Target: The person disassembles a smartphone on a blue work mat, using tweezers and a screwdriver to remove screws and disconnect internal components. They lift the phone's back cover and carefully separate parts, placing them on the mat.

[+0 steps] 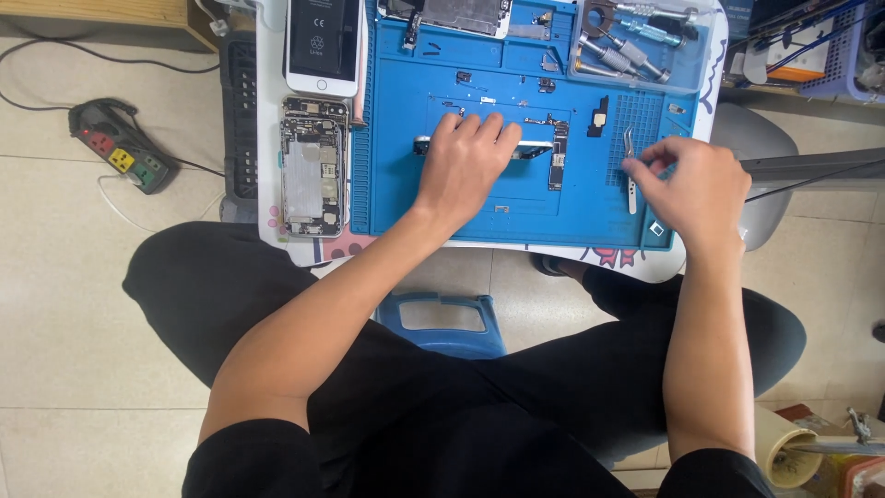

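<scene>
On the blue repair mat (396,198), a logic board (557,155) was pinned flat under the left hand (461,166), steadying it; tweezers (630,175) were pinched by the right hand (696,184)

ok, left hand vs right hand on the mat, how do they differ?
The left hand lies flat, palm down, pressing the circuit board at mid-mat; the right hand is curled, fingertips pinching at the metal tweezers. The left hand sits central, the right hand near the right edge. Both are bare and over the blue mat.
</scene>
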